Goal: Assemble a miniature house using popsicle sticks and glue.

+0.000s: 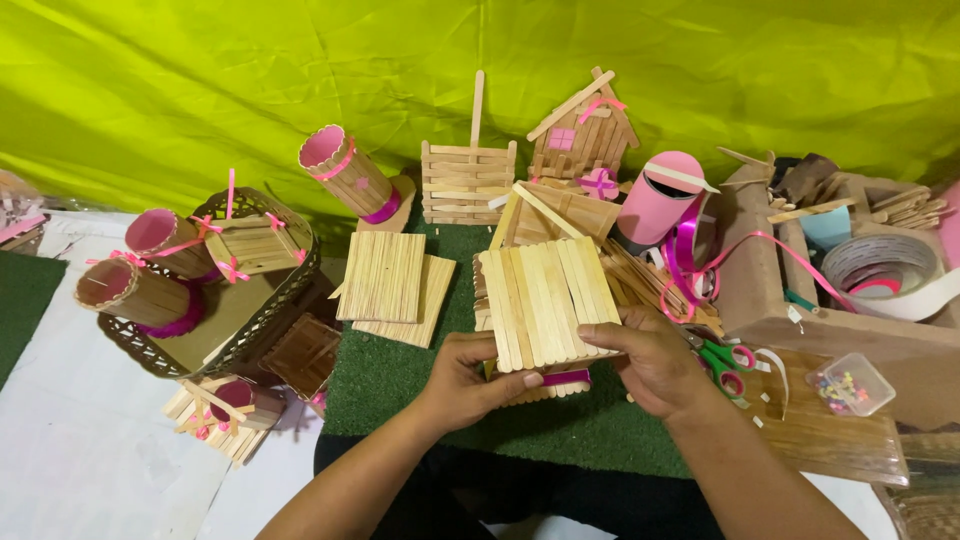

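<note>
Just below the middle of the frame, the left hand [468,382] and right hand [645,358] hold a panel [545,300] of pale craft sticks laid side by side. The left hand is closed on the panel's lower left corner, thumb on top near the lower edge. The right hand is closed on the lower right edge, thumb across the top and fingers curled beneath.

The panel looks light and stiff along the sticks but probably weak across them, since only glue seems to join them; it could split at a seam if bent or squeezed. The bare wood should not be slippery. Holding it by two opposite edges, as here, with support from below seems safest.

Under the panel sits more stick work with a pink strip [566,378], mostly covered; whether it is joined to the panel cannot be told. The fingers under the panel are hidden. Two similar panels [392,285] lie on the green mat [380,380] to the left. At centre right, green scissors [722,358] are partly hidden by the right hand. The box [770,300] at right is cluttered, and its contents are hard to make out.
</note>
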